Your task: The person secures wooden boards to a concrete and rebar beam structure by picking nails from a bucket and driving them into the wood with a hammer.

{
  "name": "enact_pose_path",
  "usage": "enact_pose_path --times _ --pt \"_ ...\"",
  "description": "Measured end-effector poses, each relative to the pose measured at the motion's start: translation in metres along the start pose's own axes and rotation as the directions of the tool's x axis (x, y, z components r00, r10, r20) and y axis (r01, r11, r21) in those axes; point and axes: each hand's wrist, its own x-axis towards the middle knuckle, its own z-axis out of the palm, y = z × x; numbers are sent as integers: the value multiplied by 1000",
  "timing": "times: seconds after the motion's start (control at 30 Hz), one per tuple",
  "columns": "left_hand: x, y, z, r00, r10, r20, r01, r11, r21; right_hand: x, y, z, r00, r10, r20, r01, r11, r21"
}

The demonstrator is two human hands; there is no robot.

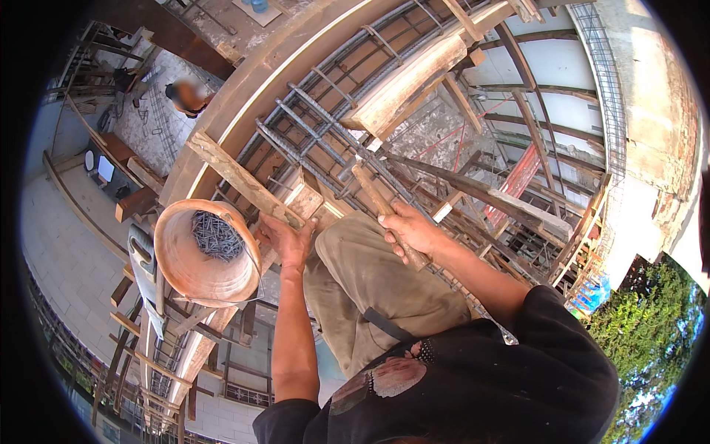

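The right grip [411,231], right of the frame's centre, is closed around the wooden handle of a hammer [375,194]. The handle slants through the fist, its butt poking out toward the lower right; the head lies up and to the left of the fist, over the steel reinforcing bars [310,127] at upper centre. The left grip [287,241], left of centre, is at the lower end of a wooden plank [240,175], beside a wooden block [305,198]; whether its fingers pinch anything I cannot tell. Just left of it, an orange-brown bucket [181,272] shows its inside, with a heap of grey nails [217,235]. A handsaw [145,270] is at the bucket's left side. The person's bent knee [355,248] comes between the two forearms.
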Motion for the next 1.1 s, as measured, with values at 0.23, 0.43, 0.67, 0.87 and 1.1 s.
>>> enact_pose_path --times 0.23,0.43,0.67,0.87,1.1 --pt "0 -5 -3 1000 2 -14 -2 1000 -22 10 7 4 995 50 85 -52 999 13" --pt "-1 0 -6 999 -26 26 27 999 -44 4 8 -10 999 -36 21 37 997 -70" --pt "-1 1 -7 1000 -20 20 20 1000 22 -13 1 -16 998 -56 31 60 990 -125" --pt "1 12 -16 998 -44 52 47 997 -68 -37 -38 16 955 -255 154 283 938 -199" --pt "0 2 -16 994 -82 75 92 985 -145 -40 -74 49 949 -313 34 276 778 -565"
